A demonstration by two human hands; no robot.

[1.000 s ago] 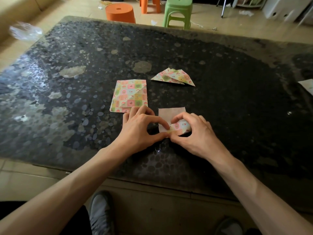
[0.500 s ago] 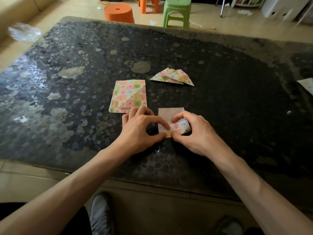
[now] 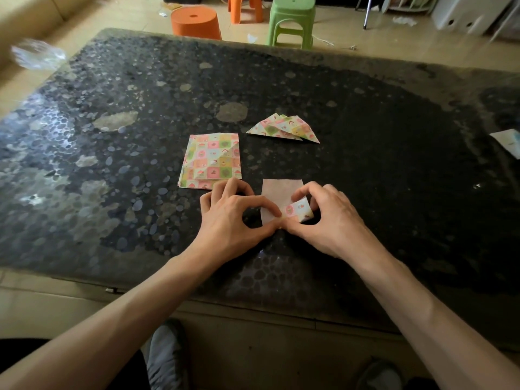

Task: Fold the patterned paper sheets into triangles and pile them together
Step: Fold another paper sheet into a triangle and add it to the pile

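One paper sheet [image 3: 277,192] lies plain pink side up near the table's front edge, its near corner curled over so the pattern shows. My left hand [image 3: 233,220] pinches the sheet's near-left edge between thumb and forefinger. My right hand [image 3: 327,218] pinches the curled patterned corner. A stack of unfolded patterned sheets [image 3: 212,160] lies just left of and behind my left hand. Farther back, a small pile of folded patterned triangles [image 3: 282,128] rests on the dark pebbled table [image 3: 394,164].
A white paper scrap [image 3: 509,142] lies at the table's right edge. Crumpled clear plastic [image 3: 38,56] sits at the far left corner. Beyond the table stand an orange tub [image 3: 195,22], an orange stool [image 3: 244,8] and a green stool [image 3: 291,21]. My shoes [image 3: 166,358] show below.
Both hands stay pinched on the sheet's near corner, and the patterned flap has curled slightly farther over. The stack and the triangle pile have not moved.
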